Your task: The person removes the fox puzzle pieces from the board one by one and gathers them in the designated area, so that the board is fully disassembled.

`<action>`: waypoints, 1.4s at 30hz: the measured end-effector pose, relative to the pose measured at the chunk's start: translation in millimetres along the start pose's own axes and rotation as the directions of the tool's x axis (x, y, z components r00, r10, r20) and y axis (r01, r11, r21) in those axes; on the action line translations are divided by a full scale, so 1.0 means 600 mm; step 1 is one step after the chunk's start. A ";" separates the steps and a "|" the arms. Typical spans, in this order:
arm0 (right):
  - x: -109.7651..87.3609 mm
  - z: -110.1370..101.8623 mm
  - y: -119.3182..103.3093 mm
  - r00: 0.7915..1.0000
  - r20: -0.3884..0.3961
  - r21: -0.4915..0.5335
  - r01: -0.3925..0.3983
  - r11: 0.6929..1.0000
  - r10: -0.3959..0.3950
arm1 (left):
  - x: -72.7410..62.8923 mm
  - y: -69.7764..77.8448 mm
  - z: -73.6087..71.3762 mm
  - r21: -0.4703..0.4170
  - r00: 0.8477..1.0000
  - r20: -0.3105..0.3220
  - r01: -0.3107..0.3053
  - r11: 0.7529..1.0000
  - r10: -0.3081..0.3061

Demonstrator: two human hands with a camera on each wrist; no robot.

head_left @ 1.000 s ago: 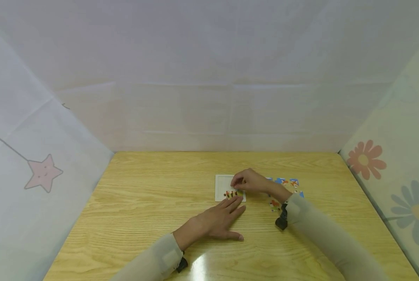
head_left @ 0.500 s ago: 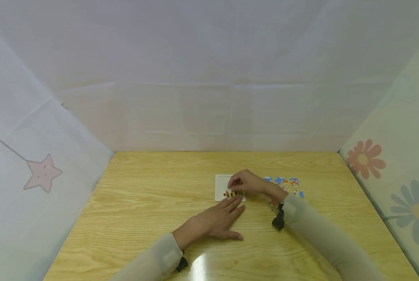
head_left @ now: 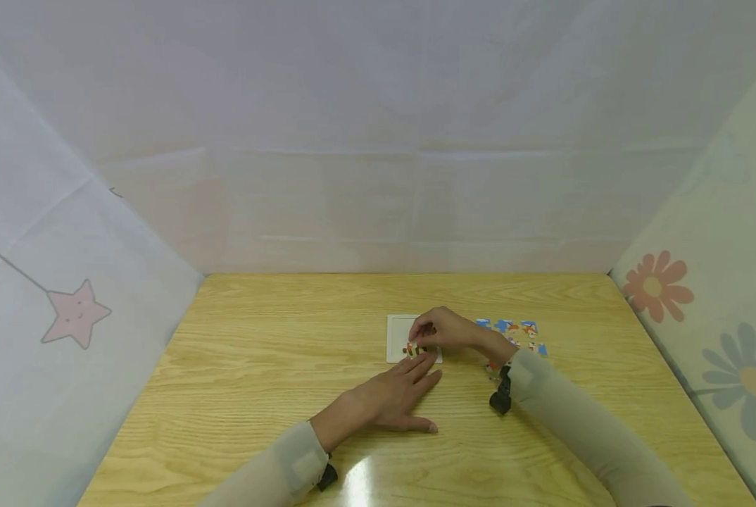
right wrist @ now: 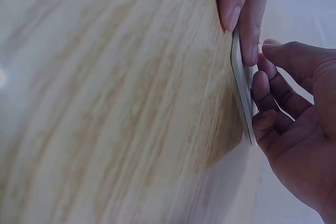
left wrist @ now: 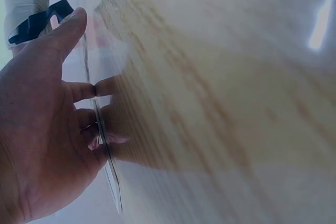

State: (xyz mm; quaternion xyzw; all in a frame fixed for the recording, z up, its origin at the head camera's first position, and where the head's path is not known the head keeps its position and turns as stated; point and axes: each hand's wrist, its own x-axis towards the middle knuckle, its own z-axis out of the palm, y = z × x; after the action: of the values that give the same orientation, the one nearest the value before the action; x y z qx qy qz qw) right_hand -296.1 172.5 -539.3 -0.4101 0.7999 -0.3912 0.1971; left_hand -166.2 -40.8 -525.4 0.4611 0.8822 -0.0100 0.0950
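A shallow white puzzle tray (head_left: 400, 329) lies on the wooden table, with striped yellow-and-dark puzzle pieces (head_left: 412, 349) near its front edge. My left hand (head_left: 395, 396) lies flat and spread, its fingertips resting on the tray's front edge and the pieces there. Over the tray, my right hand (head_left: 444, 328) has its fingers curled down and pinches at a puzzle piece at the upper edge of the striped ones; the fingers mostly hide it. In the right wrist view, thumb and index finger of the right hand (right wrist: 299, 93) come together, other fingers beside the tray (right wrist: 241, 87).
Several loose puzzle pieces (head_left: 530, 328) in blue, orange and white lie right of the tray, partly behind the right forearm. The wooden table (head_left: 276, 338) meets a pale cloth backdrop (head_left: 327, 211) at its far edge, with printed cloth on both sides.
My right hand has shifted slightly left over the tray, toward the striped pieces, and has almost settled there. My left hand stays in place on the front edge.
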 end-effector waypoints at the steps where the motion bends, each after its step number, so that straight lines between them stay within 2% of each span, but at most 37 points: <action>1: 0.000 0.000 0.000 1.000 0.003 -0.001 -0.001 1.000 0.001 | 0.000 0.000 0.000 0.004 1.000 -0.001 0.000 1.000 0.000; 18: 0.010 -0.007 0.001 0.997 0.061 -0.028 -0.038 0.999 0.040 | 0.001 0.001 -0.002 0.020 1.000 0.001 -0.011 1.000 0.011; 24: 0.011 -0.005 0.002 0.998 0.066 0.001 -0.006 1.000 0.006 | 0.001 -0.001 0.003 0.017 1.000 0.003 -0.004 1.000 0.004; 34: 0.012 -0.002 0.006 0.998 0.056 0.002 -0.005 1.000 0.005 | 0.000 -0.003 0.006 0.027 1.000 -0.013 -0.022 0.999 0.022; 42: 0.011 -0.002 0.001 0.999 0.053 0.045 0.003 0.999 -0.006 | 0.000 -0.003 0.005 0.032 0.999 -0.020 -0.035 0.999 0.036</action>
State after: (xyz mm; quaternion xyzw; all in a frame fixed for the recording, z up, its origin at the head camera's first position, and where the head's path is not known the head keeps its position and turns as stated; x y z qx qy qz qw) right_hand -301.1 168.1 -539.0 -0.4175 0.7846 -0.3986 0.2264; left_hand -167.2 -42.2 -528.4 0.4781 0.8746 -0.0175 0.0789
